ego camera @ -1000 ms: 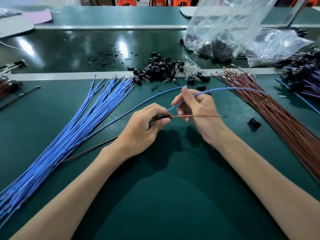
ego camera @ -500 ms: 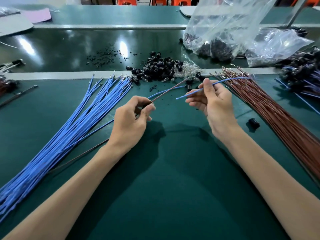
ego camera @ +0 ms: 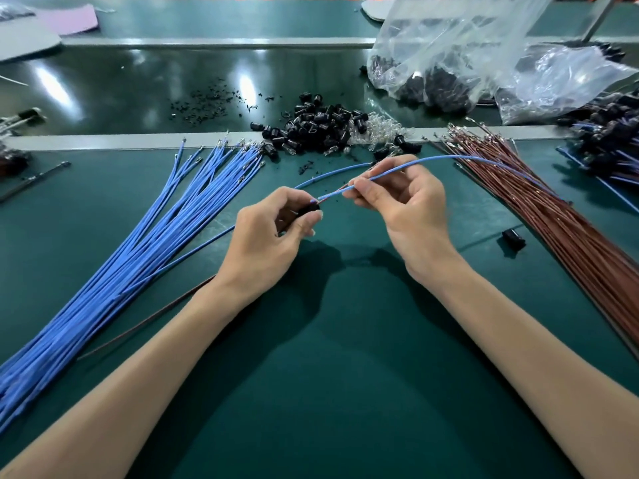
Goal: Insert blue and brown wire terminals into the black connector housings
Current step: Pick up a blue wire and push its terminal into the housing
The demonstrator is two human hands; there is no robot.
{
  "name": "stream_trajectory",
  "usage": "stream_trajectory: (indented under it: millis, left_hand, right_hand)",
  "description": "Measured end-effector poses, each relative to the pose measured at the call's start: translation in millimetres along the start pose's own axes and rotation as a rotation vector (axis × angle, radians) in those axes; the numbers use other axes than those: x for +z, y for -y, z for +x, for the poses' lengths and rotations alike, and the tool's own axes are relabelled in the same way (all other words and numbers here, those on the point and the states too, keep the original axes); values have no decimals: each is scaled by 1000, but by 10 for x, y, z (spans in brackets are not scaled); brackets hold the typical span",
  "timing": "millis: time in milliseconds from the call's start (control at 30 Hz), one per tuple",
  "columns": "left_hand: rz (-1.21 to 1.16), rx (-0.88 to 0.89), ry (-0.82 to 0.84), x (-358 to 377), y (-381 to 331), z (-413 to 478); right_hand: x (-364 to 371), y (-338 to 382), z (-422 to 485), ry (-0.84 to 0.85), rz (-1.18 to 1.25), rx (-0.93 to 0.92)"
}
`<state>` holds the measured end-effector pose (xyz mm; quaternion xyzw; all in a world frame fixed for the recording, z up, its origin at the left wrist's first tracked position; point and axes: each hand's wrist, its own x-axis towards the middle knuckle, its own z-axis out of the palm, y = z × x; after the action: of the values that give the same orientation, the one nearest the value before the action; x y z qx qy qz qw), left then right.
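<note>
The black connector housing (ego camera: 307, 209) is held above the middle of the bench (ego camera: 311, 392), pinched between the thumb and curled fingers of the left hand (ego camera: 266, 236), with its open end turned to the right. Right at that opening is the tip of 1 blue wire (ego camera: 449, 156). The right hand (ego camera: 404, 209) pinches this wire between thumb and forefinger a little back from the end, and the rest of it arcs away over the brown wire bundle (ego camera: 570, 243). A thin brown wire (ego camera: 333, 194) lies alongside the blue tip and seems to run into the housing. The fingers hide the mouth, so I cannot tell how far either terminal is seated.

From where I stand, the step in hand is pushing the blue terminal into its cavity. To do it well, the pinch should sit close to the terminal so the soft wire does not buckle. The tip should line up straight with the free cavity rather than at a slant, and the housing needs to be braced against the push. A light tug afterward would show whether it has latched. The risk is bending the terminal on the rim or crowding it in beside the brown one.

Further out, the blue wire bundle (ego camera: 138, 243) fans across the left. A heap of loose housings (ego camera: 318, 127) lies at the far edge of the mat, and 1 stray housing (ego camera: 513, 238) rests near the brown bundle. Clear plastic bags (ego camera: 449, 46) stand behind.
</note>
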<state>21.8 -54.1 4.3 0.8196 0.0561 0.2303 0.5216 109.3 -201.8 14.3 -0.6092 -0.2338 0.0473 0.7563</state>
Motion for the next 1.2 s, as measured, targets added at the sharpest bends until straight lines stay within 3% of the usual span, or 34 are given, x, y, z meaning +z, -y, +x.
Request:
stream_trajectory:
  millis: [300,767,1200]
  left_hand:
    - [-78,0,53,-4,6,6]
    - [31,36,114,-10,-8,-22]
    - [49,73,137,-2,14,-19]
  right_hand:
    - [-44,36,25,17,-71,9]
    - [8,-22,-11,103,-163,-6]
    - [-35,-31,22,78,-90,40]
